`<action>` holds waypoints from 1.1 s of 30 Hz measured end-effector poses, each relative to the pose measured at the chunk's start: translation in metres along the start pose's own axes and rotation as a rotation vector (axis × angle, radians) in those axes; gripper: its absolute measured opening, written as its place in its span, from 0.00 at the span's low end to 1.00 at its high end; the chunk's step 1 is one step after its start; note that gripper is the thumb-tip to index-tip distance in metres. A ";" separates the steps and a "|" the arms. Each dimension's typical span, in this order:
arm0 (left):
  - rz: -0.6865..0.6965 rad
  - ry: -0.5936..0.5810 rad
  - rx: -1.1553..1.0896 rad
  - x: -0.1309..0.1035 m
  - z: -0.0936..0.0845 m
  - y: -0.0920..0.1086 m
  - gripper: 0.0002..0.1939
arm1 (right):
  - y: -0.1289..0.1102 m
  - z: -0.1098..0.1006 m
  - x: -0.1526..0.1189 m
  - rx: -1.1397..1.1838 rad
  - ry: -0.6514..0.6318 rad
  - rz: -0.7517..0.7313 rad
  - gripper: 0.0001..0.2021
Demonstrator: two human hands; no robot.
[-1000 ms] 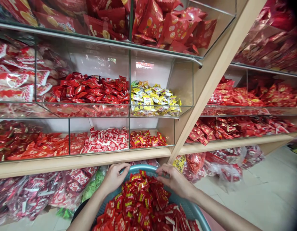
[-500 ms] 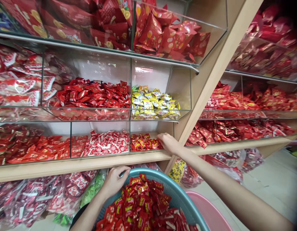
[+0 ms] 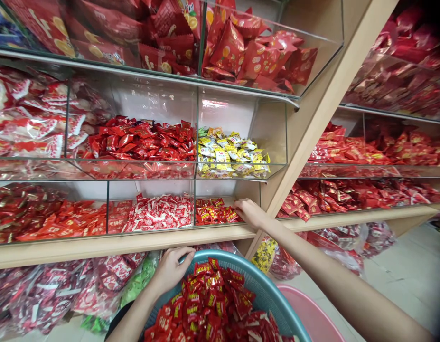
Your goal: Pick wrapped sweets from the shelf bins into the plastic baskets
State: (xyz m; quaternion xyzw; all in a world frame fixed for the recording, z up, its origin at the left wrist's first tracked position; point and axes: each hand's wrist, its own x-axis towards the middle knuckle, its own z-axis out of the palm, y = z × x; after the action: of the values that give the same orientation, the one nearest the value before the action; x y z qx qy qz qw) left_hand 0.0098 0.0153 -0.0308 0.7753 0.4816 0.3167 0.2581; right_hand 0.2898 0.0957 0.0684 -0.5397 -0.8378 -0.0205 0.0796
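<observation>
A blue-green plastic basket [image 3: 276, 292] heaped with red-wrapped candies [image 3: 205, 299] is at the bottom centre. My left hand [image 3: 173, 268] is closed on the basket's upper left rim, its fingers curled over the edge. In the small lower bin at the shelf's right end lie red and yellow candies [image 3: 216, 212]. At the right side of that bin is my right hand [image 3: 248, 212], its fingers bent and pressed together beside the candies. Whatever its fingertips may hold is hidden.
Clear-fronted shelf bins hold yellow-and-white candies [image 3: 234, 154], red candies [image 3: 145, 137] and large red packets [image 3: 241, 50]. A slanting wooden post [image 3: 312, 114] divides the shelves. Candy bags [image 3: 52, 294] lie below, and a pink tub [image 3: 308, 313] stands behind the basket.
The whole view has shifted slightly, so the shelves and basket appear a little further right. Both hands keep nearly the same places, at the rim and in the bin.
</observation>
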 end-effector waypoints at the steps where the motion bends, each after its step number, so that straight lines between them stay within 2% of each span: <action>1: -0.004 0.001 0.002 0.000 0.000 0.000 0.14 | -0.002 -0.001 -0.001 0.006 0.020 -0.003 0.10; 5: -0.006 -0.007 -0.001 0.000 0.000 0.001 0.14 | -0.010 -0.007 -0.008 0.039 0.096 -0.014 0.09; 10: 0.000 -0.011 -0.005 0.001 -0.001 0.003 0.14 | -0.021 -0.025 -0.028 0.108 0.236 0.007 0.09; 13: 0.000 -0.003 -0.002 0.001 0.000 0.001 0.14 | -0.027 -0.033 -0.047 0.297 0.361 0.036 0.09; 15: 0.002 -0.001 -0.001 0.001 0.001 0.000 0.15 | -0.032 -0.032 -0.060 0.542 0.380 0.090 0.08; 18: 0.001 -0.002 -0.006 0.001 0.002 0.000 0.16 | -0.038 -0.025 -0.078 1.016 0.289 0.208 0.12; 21: -0.002 0.000 -0.022 0.001 0.002 0.000 0.16 | -0.043 -0.021 -0.090 1.275 0.197 0.295 0.16; 27: -0.007 0.001 -0.032 0.001 0.000 0.003 0.15 | -0.046 -0.011 -0.103 1.359 0.144 0.364 0.17; 33: -0.014 -0.002 -0.036 0.002 -0.001 0.004 0.15 | -0.060 0.021 -0.124 1.329 -0.007 0.291 0.16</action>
State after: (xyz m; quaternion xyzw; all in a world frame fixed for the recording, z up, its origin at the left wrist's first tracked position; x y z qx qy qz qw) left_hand 0.0120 0.0154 -0.0270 0.7675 0.4811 0.3227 0.2746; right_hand 0.2829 -0.0385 0.0312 -0.4835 -0.5916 0.5112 0.3936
